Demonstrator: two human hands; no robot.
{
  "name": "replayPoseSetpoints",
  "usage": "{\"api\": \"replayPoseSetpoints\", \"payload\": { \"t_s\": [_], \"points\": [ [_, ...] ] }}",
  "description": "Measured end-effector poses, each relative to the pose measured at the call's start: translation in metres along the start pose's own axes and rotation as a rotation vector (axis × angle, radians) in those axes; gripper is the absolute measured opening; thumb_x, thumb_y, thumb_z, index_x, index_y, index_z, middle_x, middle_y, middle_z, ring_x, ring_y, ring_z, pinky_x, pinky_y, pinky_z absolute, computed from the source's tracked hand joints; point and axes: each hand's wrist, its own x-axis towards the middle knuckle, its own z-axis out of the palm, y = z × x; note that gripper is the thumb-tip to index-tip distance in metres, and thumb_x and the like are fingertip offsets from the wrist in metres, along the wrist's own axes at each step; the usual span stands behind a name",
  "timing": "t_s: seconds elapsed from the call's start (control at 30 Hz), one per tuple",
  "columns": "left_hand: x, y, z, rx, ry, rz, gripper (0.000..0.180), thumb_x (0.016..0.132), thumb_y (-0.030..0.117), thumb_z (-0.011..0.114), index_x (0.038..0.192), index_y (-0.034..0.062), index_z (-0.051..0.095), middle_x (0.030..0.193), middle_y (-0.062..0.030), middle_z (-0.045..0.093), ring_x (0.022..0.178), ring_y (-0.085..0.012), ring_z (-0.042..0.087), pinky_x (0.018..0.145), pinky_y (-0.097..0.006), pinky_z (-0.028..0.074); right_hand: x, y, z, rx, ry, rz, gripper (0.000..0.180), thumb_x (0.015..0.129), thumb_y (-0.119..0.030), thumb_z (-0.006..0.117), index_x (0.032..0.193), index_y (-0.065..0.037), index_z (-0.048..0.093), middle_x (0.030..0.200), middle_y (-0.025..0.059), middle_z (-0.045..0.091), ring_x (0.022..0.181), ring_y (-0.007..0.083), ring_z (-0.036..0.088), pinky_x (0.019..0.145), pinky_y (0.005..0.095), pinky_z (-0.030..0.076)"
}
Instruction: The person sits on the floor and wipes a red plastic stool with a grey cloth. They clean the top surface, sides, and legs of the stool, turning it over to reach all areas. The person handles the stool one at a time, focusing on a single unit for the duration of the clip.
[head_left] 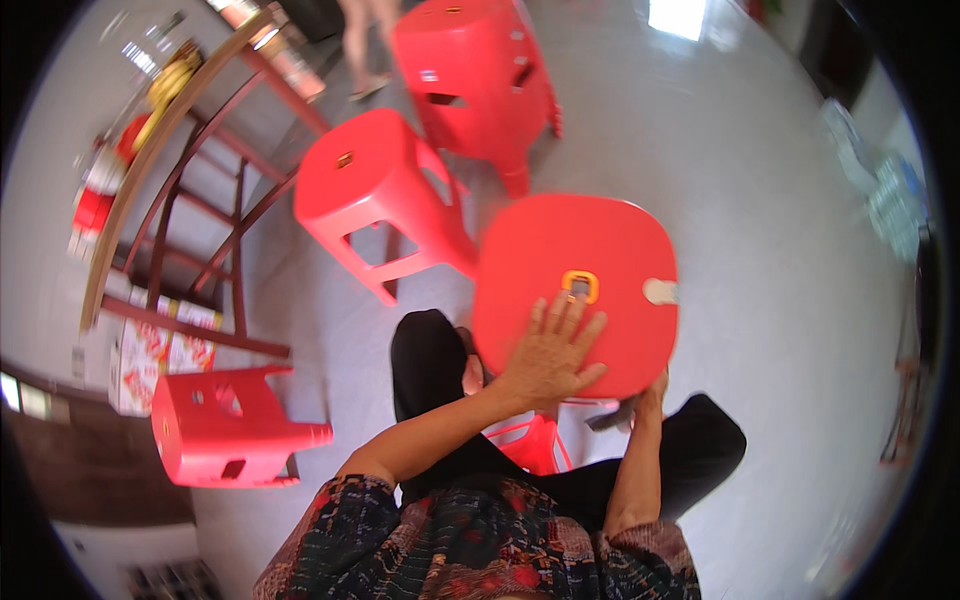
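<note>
Right in front of me is a red plastic stool, its seat facing up, with a yellow-rimmed slot in the middle and a pale patch near its right edge. My left hand lies flat on the seat, fingers spread, fingertips at the slot. My right hand is at the stool's near right edge; its fingers are mostly hidden there. Beside that hand shows a dark grey, cloth-like thing, and I cannot tell whether the hand holds it. Below the seat, between my legs, pink-red plastic parts show.
Another red stool stands to the left, and a taller stack of stools behind it. One stool lies on its side at the left. A wooden table stands beyond. Someone's bare legs show at the back.
</note>
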Motion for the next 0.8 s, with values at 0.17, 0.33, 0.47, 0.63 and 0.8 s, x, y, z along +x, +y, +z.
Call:
{"api": "replayPoseSetpoints", "payload": {
  "t_s": [0.17, 0.33, 0.47, 0.63, 0.8],
  "points": [
    [-0.031, -0.013, 0.007, -0.023, 0.034, -0.091, 0.068, 0.086, 0.049, 0.053, 0.137, 0.0062, 0.043, 0.142, -0.0251, 0.034, 0.135, -0.0416, 0.027, 0.109, -0.058, 0.017, -0.103, -0.026, 0.094, 0.087, -0.103, 0.034, 0.056, 0.095, -0.044, 0.044, 0.137, -0.006, 0.041, 0.132, 0.0125, 0.050, 0.114, 0.0295, 0.054, 0.094, 0.0436, 0.046],
    [-0.022, -0.008, 0.016, -0.187, 0.098, -0.078, 0.069, 0.084, 0.048, 0.055, 0.134, 0.0005, 0.044, 0.140, -0.0266, 0.036, 0.135, -0.0420, 0.027, 0.111, -0.056, 0.017, -0.185, -0.109, 0.188, -0.172, 0.169, -0.213, 0.051, 0.097, -0.038, 0.038, 0.132, -0.001, 0.049, 0.135, 0.0199, 0.046, 0.117, 0.0322, 0.049, 0.098, 0.0430, 0.042],
    [-0.020, -0.007, 0.002, -0.413, 0.217, -0.155, 0.070, 0.086, 0.045, 0.057, 0.134, -0.0017, 0.038, 0.135, -0.0259, 0.037, 0.129, -0.0423, 0.032, 0.111, -0.051, 0.022, -0.154, -0.114, 0.176, -1.592, -0.128, -1.252, 0.051, 0.100, -0.036, 0.034, 0.133, -0.001, 0.049, 0.143, 0.0197, 0.040, 0.133, 0.0353, 0.036, 0.108, 0.0438, 0.031],
    [-0.032, -0.019, -0.010, -0.641, 0.442, -0.211, 0.068, 0.089, 0.043, 0.056, 0.138, 0.0008, 0.034, 0.142, -0.0241, 0.028, 0.134, -0.0401, 0.026, 0.110, -0.051, 0.023, -0.170, -0.107, 0.220, -1.793, -0.535, -1.021, 0.057, 0.099, -0.047, 0.033, 0.135, -0.008, 0.050, 0.149, 0.0158, 0.033, 0.140, 0.0364, 0.026, 0.111, 0.0463, 0.024],
    [-0.039, -0.048, -0.011, -0.491, 0.662, -0.459, 0.068, 0.089, 0.038, 0.059, 0.141, 0.0037, 0.031, 0.145, -0.0244, 0.023, 0.136, -0.0411, 0.023, 0.111, -0.048, 0.022, -0.177, -0.094, 0.271, -1.845, -0.964, -1.029, 0.052, 0.095, -0.047, 0.037, 0.131, -0.014, 0.056, 0.150, 0.0178, 0.028, 0.141, 0.0388, 0.021, 0.112, 0.0518, 0.017]
  ]
}}
